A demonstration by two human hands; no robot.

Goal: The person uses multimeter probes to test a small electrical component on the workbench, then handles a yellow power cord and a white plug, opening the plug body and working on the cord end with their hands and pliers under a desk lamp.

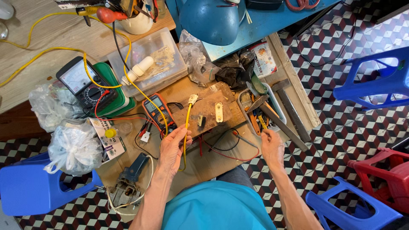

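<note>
Left hand [174, 150]: clamped on glossy yellow cable [186, 127]. Right hand [271, 146]: pinched together, contents unclear. Landmark: worn wooden board [208, 111]; printed paper packet [264, 59] beyond, crinkled white plastic bag [74, 149] far left.

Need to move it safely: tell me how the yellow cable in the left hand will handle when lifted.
Probably floppy: the yellow cable curves loosely through the left hand. Likely light for its length. Its plug end may drag on the wooden block.

Glossy plastic cable [186, 127] (rough wooden board [208, 111]).
</note>
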